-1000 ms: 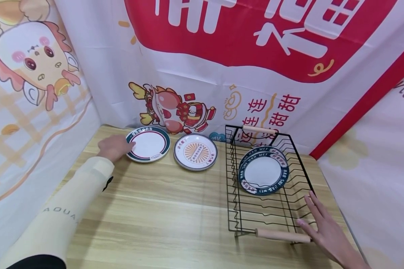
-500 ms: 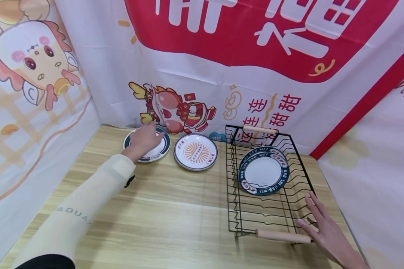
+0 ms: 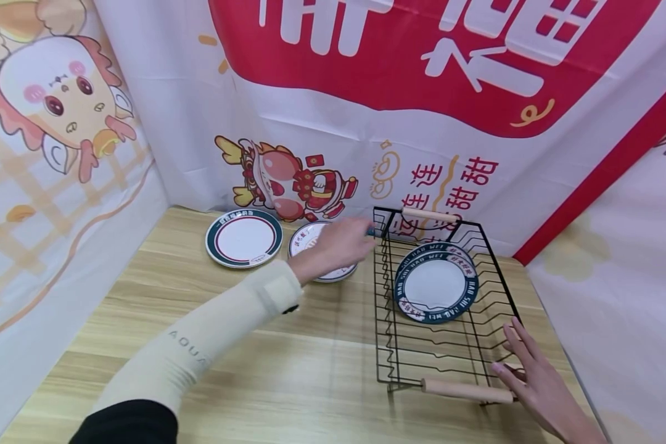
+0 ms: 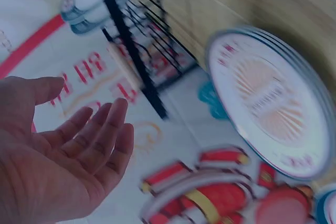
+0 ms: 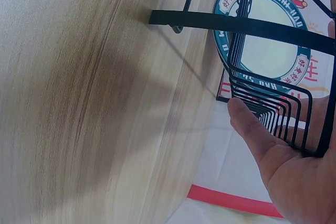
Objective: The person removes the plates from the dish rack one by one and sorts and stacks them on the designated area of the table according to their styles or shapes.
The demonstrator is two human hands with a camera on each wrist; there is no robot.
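Observation:
My left hand (image 3: 341, 245) is over the sunburst plates (image 3: 340, 274) in the head view, hiding much of them. Its fingers are loosely bent and hold nothing in the left wrist view, where the sunburst plates (image 4: 273, 103) appear as a small stack. To their left lies a green-rimmed plate (image 3: 244, 239) with a red inner ring. Two dark green-rimmed plates (image 3: 435, 287) lean in a black wire dish rack (image 3: 438, 354). My right hand (image 3: 541, 379) rests on the rack's near right side, fingers fairly straight, thumb (image 5: 247, 121) against the wires.
The rack has wooden handles, one at the near end (image 3: 467, 390) and one at the far end (image 3: 430, 214). A printed cloth (image 3: 311, 111) hangs behind the wooden table (image 3: 288, 370), with more cloth at both sides.
My left hand has swept right, from the green-rimmed plate's left edge, across that plate, to above the sunburst plates. The right hand and the plates have stayed in place.

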